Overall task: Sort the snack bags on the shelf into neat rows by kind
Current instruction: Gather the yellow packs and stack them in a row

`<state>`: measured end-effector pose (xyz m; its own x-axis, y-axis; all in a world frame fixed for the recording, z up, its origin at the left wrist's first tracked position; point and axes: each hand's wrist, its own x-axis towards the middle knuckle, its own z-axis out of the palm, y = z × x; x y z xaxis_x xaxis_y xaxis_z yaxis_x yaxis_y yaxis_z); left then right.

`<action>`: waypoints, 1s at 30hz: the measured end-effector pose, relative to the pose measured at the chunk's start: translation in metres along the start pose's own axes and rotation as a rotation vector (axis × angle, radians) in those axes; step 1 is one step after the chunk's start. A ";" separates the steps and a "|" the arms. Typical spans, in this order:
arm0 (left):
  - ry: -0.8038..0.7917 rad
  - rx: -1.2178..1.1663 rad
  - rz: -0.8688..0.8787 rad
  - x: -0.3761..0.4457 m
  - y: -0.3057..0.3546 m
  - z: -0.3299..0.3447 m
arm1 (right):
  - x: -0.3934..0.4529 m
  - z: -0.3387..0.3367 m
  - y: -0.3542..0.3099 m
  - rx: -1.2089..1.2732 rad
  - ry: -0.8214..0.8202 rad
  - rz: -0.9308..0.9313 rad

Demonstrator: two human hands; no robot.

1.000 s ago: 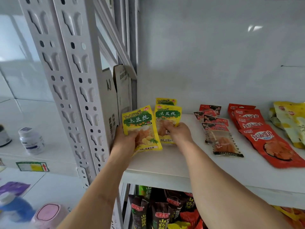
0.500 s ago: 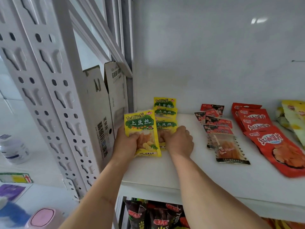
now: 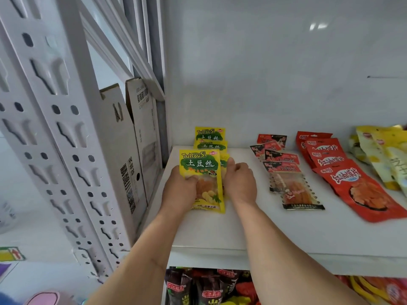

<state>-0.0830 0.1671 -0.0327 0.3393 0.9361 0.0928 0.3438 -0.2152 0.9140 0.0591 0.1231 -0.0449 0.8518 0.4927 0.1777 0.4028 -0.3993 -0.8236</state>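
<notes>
The left hand (image 3: pixel 179 190) gripped a yellow potato-strip bag (image 3: pixel 201 172) at the shelf's (image 3: pixel 242 234) left end, thumb across its front and fingers behind it, holding it nearly upright. The right hand (image 3: pixel 239 183) was just beside it, fingers curled and knuckles up, on a second yellow bag (image 3: pixel 224 164) mostly hidden behind the first; whether it actually pinched that bag could not be told. Behind them, near the back edge, two more yellow bags (image 3: pixel 210 139) overlapped in a row. Toward the middle lay a row of small red-and-clear bags (image 3: pixel 290 183), then a row of large red bags (image 3: pixel 343 177), and pale yellow bags (image 3: pixel 383 155) at the right edge. Folded cardboard boxes (image 3: pixel 132 161) stood against the shelf's left side.
</notes>
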 end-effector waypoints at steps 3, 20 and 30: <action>0.068 0.278 -0.062 -0.002 0.001 0.009 | 0.002 0.000 0.001 -0.030 -0.025 -0.010; 0.014 -0.054 -0.133 0.052 0.025 0.018 | 0.043 0.002 0.012 -0.041 -0.160 -0.126; -0.071 -0.150 -0.158 0.084 0.017 0.031 | 0.068 0.013 0.005 -0.073 -0.303 -0.104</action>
<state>-0.0215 0.2340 -0.0220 0.3536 0.9320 -0.0796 0.2651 -0.0183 0.9640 0.1143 0.1644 -0.0437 0.6705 0.7374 0.0815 0.5148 -0.3834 -0.7668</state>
